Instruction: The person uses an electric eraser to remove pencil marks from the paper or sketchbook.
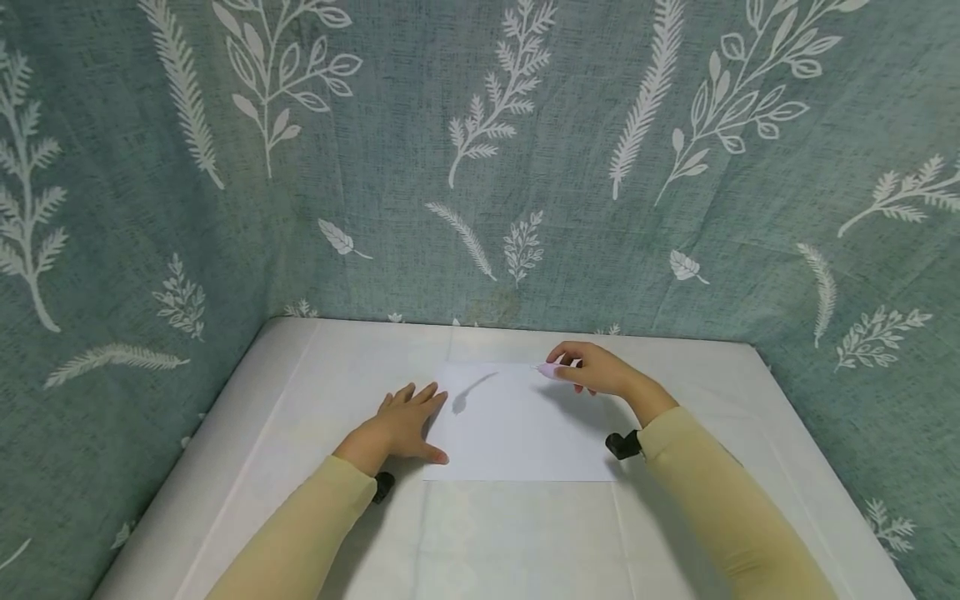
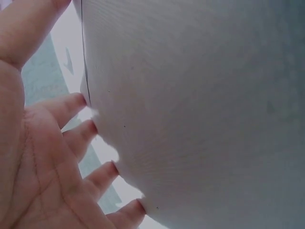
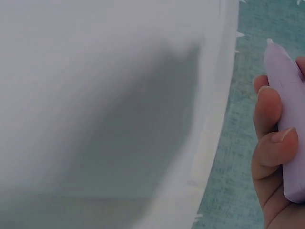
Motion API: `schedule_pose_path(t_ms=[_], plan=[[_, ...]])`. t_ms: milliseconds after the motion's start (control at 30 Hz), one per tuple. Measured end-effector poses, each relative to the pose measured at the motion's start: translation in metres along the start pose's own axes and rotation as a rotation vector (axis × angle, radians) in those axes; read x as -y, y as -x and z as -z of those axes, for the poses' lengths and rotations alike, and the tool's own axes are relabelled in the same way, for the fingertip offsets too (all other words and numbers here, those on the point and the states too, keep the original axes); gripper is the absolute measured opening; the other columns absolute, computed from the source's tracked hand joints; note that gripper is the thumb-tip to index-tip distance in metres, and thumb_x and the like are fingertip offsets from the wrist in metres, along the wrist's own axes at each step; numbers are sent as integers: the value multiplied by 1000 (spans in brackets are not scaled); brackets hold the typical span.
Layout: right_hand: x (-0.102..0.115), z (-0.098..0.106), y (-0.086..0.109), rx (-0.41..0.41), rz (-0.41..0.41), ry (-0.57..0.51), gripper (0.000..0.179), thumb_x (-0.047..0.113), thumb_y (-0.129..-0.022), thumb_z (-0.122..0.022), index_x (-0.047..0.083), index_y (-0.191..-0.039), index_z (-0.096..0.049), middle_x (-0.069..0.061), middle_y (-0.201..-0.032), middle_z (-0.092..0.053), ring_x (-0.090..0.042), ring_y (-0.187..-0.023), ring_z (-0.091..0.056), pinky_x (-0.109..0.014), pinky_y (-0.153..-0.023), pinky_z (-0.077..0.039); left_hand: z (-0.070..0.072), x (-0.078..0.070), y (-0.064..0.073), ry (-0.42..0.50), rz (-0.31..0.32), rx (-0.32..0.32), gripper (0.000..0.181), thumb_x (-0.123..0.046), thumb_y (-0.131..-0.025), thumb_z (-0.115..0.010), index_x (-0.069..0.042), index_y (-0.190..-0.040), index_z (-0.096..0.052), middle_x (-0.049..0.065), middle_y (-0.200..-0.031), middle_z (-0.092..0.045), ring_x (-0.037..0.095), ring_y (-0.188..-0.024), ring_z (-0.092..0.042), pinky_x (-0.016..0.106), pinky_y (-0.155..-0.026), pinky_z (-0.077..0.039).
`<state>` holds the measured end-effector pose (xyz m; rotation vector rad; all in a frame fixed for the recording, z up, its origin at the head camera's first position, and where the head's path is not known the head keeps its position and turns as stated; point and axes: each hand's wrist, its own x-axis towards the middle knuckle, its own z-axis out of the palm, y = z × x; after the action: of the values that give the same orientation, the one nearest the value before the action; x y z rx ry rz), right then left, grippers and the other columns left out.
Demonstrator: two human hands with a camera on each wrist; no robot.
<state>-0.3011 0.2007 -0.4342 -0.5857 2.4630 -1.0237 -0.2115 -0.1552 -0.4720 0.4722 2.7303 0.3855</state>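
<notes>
A sheet of white paper [image 1: 525, 442] lies flat on the white-covered table, with a grey, feather-like mark [image 1: 467, 395] near its upper left. Fingers spread, my left hand [image 1: 401, 425] rests at the paper's left edge, with the thumb on the sheet. Over the paper's upper right, my right hand [image 1: 600, 369] grips a thick lilac pen-shaped tool [image 3: 286, 100] with a narrow white tip. That tip points left and stands above the sheet, and the hand's shadow falls on the paper below. In the right wrist view, fingers curl around the tool's body.
The table [image 1: 517, 542] has a creased white cover and rounded far corners. Green cloth [image 1: 405, 150] with white leaf patterns hangs behind it and along both sides. Each wrist carries a small black camera mount [image 1: 624, 445].
</notes>
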Motion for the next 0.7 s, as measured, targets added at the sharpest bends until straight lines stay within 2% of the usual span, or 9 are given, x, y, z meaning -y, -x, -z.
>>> schedule_pose_path(t_ms=[100,267,500,700], plan=[[0,-4,-9,0,-12,-1,25,25,-102,-60,16,-126,-62,-7,-108,-63,-39,-72,-61,-41,-52,-47,0,0,0,7,-1,2,110,-59,-72,-82,-13,-158,-31,11,-166,-18,46,-150,-11,66,-116,-9],[2,-13,-23,13,-10,15,33,24,-101,-60,13,-132,-60,-7,-108,-64,-35,-68,-60,-35,-51,-46,-1,0,-1,15,0,2,111,-59,-72,-83,-14,-158,-31,11,-166,-19,46,-150,-11,66,-116,-9],[11,-24,-39,13,-23,34,25,27,-101,-61,18,-124,-65,-5,-107,-64,-29,-66,-59,-33,-50,-44,-2,2,-3,5,4,-12,112,-60,-70,-83,-13,-158,-32,10,-166,-20,46,-150,-12,67,-116,-10],[10,-34,-47,18,-57,55,25,27,-101,-60,19,-124,-64,-5,-107,-64,-22,-65,-59,-32,-51,-46,-3,3,-3,12,6,-15,112,-60,-69,-84,-13,-157,-34,9,-166,-21,45,-150,-12,67,-116,-11]])
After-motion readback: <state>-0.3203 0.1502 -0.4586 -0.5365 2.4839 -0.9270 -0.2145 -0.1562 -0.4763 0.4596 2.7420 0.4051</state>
